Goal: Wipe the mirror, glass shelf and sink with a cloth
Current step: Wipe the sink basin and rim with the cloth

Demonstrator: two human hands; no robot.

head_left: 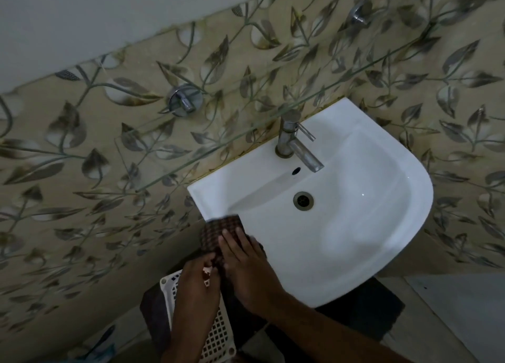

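Head view: two hands, left hand (pixel 197 280) and right hand (pixel 247 269), one cloth (pixel 221 230), one sink (pixel 355 226).

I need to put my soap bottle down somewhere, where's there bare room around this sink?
The sink rim right of the tap is bare, as is the basin around the drain. The glass shelf above looks bare too. The rim's near left corner is crowded: both hands hold the cloth there, over a white basket.
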